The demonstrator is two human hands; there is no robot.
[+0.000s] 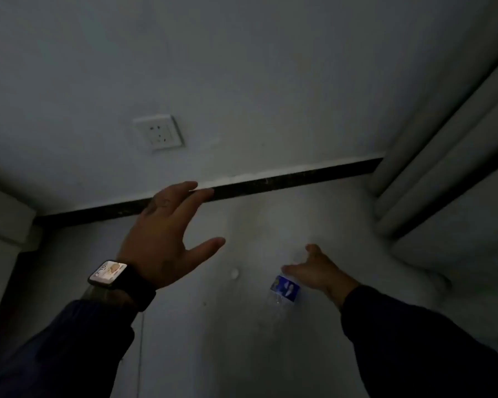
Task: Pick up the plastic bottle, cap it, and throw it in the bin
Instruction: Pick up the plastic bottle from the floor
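The plastic bottle [282,291] lay on its side on the pale floor [242,340], right of centre and near you, clear-bodied with a blue label wrapped around it. Its neck end was hidden under your right hand, so whether it carried a cap could not be told. A small round white thing, possibly the cap [234,273], sat on the floor just left of the bottle, apart from it; the dim light left it too blurred to be sure.

Your right hand [316,272] reached out low over the bottle's far end, arm in a dark sleeve [414,334] stretched from the lower right. The fingers were spread and gripped nothing; the thumb pointed away from you and the fingertips overlapped the top of the bottle in the view, though contact could not be confirmed.

Your left hand [161,239] was held higher and to the left, well apart from the bottle, palm down, fingers splayed and loose, holding nothing. A smartwatch [107,273] with a lit screen sat on that wrist above a dark cuff.

Farther off, a dark skirting strip [285,179] ran along the foot of the wall, which carried a white socket [158,133]. Pale curtain folds [443,168] hung at the far right.
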